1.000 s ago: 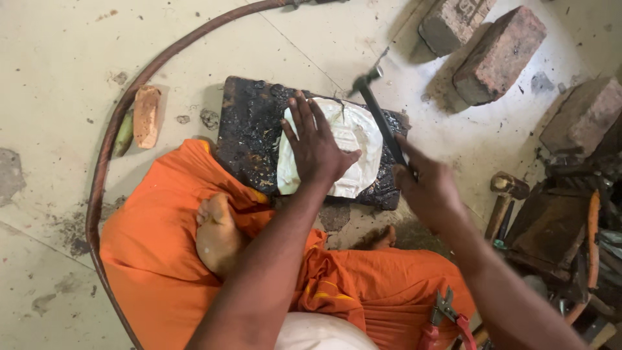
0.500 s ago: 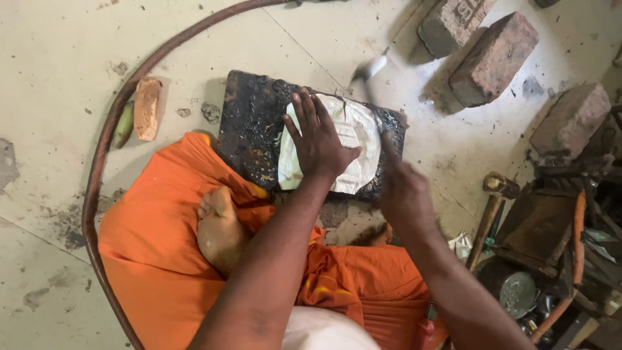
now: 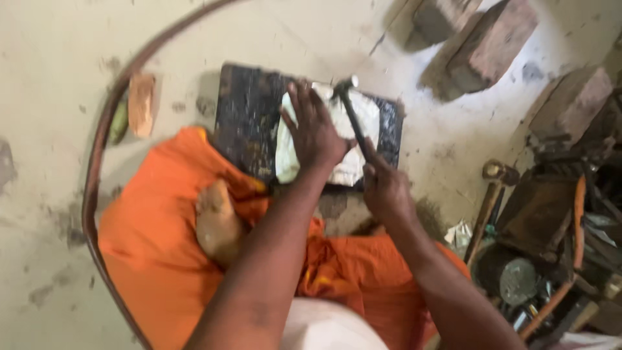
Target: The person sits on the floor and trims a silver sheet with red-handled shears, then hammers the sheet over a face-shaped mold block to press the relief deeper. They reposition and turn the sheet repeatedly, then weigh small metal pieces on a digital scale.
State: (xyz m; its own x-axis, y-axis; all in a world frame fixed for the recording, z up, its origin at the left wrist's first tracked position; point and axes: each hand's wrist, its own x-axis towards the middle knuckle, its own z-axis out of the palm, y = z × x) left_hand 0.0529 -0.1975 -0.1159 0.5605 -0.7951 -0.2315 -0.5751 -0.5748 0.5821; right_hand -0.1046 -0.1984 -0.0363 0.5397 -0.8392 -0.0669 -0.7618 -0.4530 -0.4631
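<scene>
On the dark block [image 3: 249,123] that lies on the floor in front of the seated person, a pale, crumpled sheet [image 3: 353,139] covers the right half, reaching toward the block's far right corner. The left hand [image 3: 315,129] lies flat on the sheet's left part, fingers spread and pressing it down, gripping nothing. The right hand [image 3: 387,188], at the block's near edge, is clenched round the handle of a hammer [image 3: 350,107]. Half a second ago the hammer was raised, its head out over the floor beyond the block's far edge; now the head is down on the sheet near the far edge, just beside the left fingertips. So a blow has just landed, and the sheet is being beaten flat under the holding hand. An orange cloth [image 3: 155,253] covers the person's lap, and bricks [image 3: 489,48] stand well apart by the floor's far right.
</scene>
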